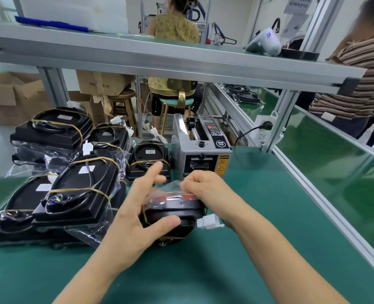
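Observation:
A black plastic unit (177, 212) in a clear bag stands on edge on the green table mat (247, 249), bound by a yellowish rubber band, with a white connector (209, 222) sticking out on its right. My left hand (137, 213) steadies the unit from the left, thumb pressed on its front, fingers spread and blurred. My right hand (200, 185) pinches the clear bag's top (170, 189) over the unit. A red strip shows through the bag.
Several bagged, banded black units (76, 189) lie piled at the left. A grey tape dispenser machine (200, 148) stands just behind my hands. A green conveyor (335, 163) runs along the right behind an aluminium rail. An overhead shelf (159, 58) spans the bench. Other people are beyond.

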A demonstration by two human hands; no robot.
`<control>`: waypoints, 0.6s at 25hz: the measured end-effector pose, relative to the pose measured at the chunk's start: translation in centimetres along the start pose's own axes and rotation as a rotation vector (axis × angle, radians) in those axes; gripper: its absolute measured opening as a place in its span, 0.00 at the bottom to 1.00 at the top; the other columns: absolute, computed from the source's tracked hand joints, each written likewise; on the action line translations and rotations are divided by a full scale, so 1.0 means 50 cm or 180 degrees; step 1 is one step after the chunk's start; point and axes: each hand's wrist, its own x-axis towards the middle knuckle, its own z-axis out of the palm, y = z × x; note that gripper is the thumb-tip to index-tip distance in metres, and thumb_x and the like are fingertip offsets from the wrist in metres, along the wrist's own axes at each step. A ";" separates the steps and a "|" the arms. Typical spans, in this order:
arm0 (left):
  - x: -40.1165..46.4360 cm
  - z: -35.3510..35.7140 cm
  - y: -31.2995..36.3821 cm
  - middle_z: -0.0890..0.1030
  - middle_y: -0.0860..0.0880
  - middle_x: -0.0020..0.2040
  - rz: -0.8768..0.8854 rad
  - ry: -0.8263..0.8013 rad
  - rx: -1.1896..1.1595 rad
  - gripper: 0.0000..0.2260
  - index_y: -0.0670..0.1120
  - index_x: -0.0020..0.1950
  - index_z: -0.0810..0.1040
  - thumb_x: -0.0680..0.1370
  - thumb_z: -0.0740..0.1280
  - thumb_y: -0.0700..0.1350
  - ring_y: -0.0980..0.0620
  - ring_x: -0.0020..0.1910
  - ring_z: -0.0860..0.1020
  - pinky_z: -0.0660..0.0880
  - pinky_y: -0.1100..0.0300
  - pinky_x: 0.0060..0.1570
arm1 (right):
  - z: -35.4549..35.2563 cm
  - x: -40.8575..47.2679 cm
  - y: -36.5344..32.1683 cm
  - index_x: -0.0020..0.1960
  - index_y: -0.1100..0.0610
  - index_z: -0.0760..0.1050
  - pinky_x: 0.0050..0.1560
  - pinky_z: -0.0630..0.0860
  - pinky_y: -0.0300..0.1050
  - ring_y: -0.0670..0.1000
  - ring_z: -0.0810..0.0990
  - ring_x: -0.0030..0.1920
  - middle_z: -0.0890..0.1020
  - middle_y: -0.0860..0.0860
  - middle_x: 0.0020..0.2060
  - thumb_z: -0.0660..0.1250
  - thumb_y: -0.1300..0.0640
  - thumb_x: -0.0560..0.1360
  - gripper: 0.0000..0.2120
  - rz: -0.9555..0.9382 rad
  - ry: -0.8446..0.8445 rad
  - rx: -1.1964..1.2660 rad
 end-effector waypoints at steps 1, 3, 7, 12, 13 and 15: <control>0.002 -0.005 0.000 0.68 0.59 0.69 0.0141 -0.0073 0.0212 0.31 0.67 0.70 0.66 0.69 0.72 0.56 0.58 0.62 0.74 0.70 0.69 0.60 | -0.002 0.004 -0.003 0.40 0.52 0.76 0.44 0.72 0.42 0.47 0.75 0.38 0.79 0.47 0.37 0.68 0.61 0.74 0.06 0.0125 -0.0118 0.0204; 0.008 -0.020 -0.001 0.64 0.58 0.73 0.0329 -0.0303 0.0499 0.26 0.63 0.68 0.71 0.70 0.71 0.56 0.57 0.66 0.71 0.67 0.68 0.62 | -0.008 0.010 -0.001 0.43 0.51 0.77 0.36 0.71 0.38 0.47 0.76 0.35 0.79 0.48 0.36 0.70 0.64 0.73 0.08 0.0372 -0.0347 0.0748; 0.024 -0.039 0.003 0.77 0.58 0.62 0.0457 -0.0596 0.0862 0.27 0.61 0.64 0.73 0.67 0.75 0.54 0.55 0.62 0.75 0.70 0.65 0.60 | 0.015 0.007 0.037 0.38 0.52 0.81 0.40 0.72 0.40 0.47 0.76 0.35 0.81 0.49 0.35 0.71 0.60 0.74 0.07 0.0387 -0.0009 0.1573; 0.011 -0.034 -0.009 0.78 0.58 0.57 0.0548 0.0198 0.1200 0.26 0.53 0.63 0.75 0.66 0.75 0.49 0.56 0.58 0.77 0.69 0.69 0.58 | 0.013 0.049 0.090 0.39 0.59 0.81 0.36 0.65 0.38 0.49 0.68 0.35 0.74 0.49 0.31 0.68 0.59 0.75 0.07 0.0719 0.1571 0.1720; 0.008 -0.027 -0.013 0.78 0.58 0.57 0.0501 0.0352 0.1267 0.26 0.51 0.63 0.75 0.65 0.76 0.47 0.57 0.57 0.77 0.69 0.70 0.58 | 0.007 0.062 0.092 0.37 0.56 0.81 0.36 0.68 0.37 0.49 0.72 0.35 0.77 0.47 0.31 0.68 0.61 0.75 0.08 0.0740 0.1817 0.1701; 0.006 -0.009 -0.017 0.78 0.56 0.55 0.0376 0.0550 0.1262 0.27 0.48 0.61 0.76 0.64 0.79 0.43 0.59 0.56 0.77 0.69 0.70 0.58 | 0.003 0.090 0.091 0.34 0.50 0.79 0.41 0.75 0.40 0.50 0.81 0.43 0.83 0.45 0.37 0.68 0.61 0.75 0.12 0.0764 0.2085 0.1707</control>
